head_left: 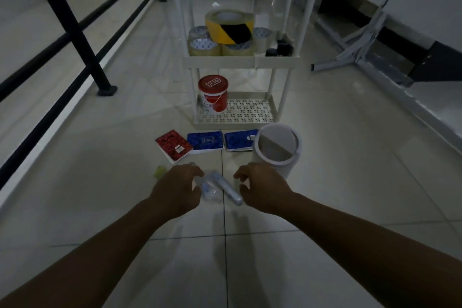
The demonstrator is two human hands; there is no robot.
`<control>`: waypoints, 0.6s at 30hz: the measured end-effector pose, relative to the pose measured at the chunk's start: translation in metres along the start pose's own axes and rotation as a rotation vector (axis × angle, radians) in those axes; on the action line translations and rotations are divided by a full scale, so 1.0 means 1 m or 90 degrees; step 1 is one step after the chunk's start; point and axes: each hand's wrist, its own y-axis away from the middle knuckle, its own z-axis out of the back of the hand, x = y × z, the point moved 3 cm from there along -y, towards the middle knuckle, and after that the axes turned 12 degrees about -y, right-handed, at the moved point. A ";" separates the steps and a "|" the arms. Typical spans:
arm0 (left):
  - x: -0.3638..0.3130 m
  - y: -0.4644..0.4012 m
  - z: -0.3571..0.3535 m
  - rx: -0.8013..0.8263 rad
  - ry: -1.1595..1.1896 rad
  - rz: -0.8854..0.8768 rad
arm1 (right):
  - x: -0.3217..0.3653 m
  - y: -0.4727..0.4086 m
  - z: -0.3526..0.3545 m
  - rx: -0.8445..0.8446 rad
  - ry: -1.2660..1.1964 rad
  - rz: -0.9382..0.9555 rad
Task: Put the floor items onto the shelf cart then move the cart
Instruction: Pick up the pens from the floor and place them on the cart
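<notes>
Flanking 2 bottles (221, 189), 3 notebooks (205, 142) front the cart (235, 121).

Black metal railing (75, 32) along the frame's left; grey folded metal frame (360, 50) at upper right; pale glossy tiled floor (350, 182) throughout.

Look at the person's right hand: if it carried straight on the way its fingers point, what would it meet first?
The right hand reaches forward and down with its fingers curled. Going straight on, it would probably first meet the silvery cylinder lying on the floor just left of its fingertips. Depth is unclear, so the white bin beyond is possible.
</notes>
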 end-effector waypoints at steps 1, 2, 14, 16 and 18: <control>0.006 -0.001 -0.007 0.021 -0.018 0.004 | -0.003 -0.004 -0.006 0.011 0.006 -0.009; 0.013 -0.003 -0.014 0.039 -0.034 0.007 | -0.006 -0.010 -0.014 0.019 0.011 -0.018; 0.038 -0.040 -0.062 0.012 -0.061 -0.012 | -0.032 -0.056 -0.075 0.011 0.058 -0.031; 0.040 -0.047 -0.067 0.028 -0.075 -0.009 | -0.035 -0.061 -0.080 0.017 0.077 -0.031; 0.044 -0.052 -0.072 0.046 -0.094 -0.014 | -0.038 -0.065 -0.084 0.022 0.082 -0.037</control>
